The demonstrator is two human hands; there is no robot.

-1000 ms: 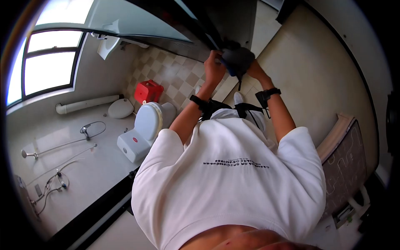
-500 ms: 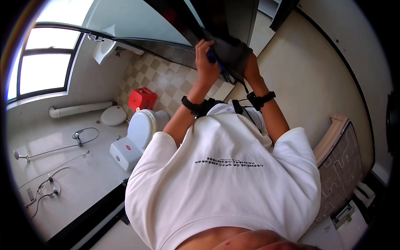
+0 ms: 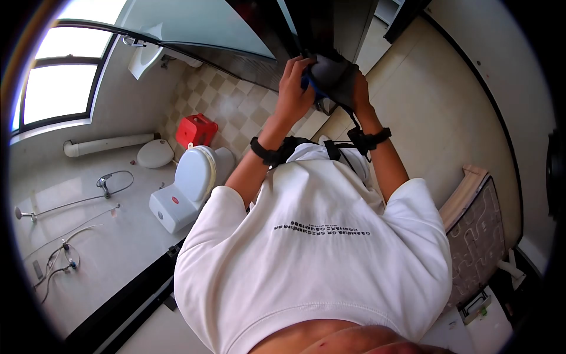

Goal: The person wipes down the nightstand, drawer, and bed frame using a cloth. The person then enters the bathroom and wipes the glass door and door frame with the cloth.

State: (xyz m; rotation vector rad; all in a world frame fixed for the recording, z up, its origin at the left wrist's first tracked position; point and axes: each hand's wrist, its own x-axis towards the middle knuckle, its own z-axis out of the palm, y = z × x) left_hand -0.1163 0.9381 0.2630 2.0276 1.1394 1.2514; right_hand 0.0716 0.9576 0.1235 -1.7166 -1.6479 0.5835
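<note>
Both my hands hold a dark grey, cloth-like thing [image 3: 330,74] with a blue part, out in front of me at the top of the view. Its exact kind is hard to make out. My left hand [image 3: 296,85] grips its left side, fingers bent over the edge. On its other side, my right hand [image 3: 362,97] is closed round it, with most fingers hidden behind it. A black band [image 3: 266,152] circles my left wrist and another black band [image 3: 369,139] my right. A dark cord hangs near the right wrist.
A glass partition [image 3: 218,29] and dark frame stand just beyond my hands. To the left are a toilet [image 3: 193,177], a red stool [image 3: 197,130], a washbasin [image 3: 145,58] and a shower hose [image 3: 121,183]. A patterned brown padded piece [image 3: 480,236] lies at the right.
The dark grey thing has turned slightly in my hands, showing a rounded grey face, and sits a little further right. Both hands keep their hold. The room's view has shifted slightly left.
</note>
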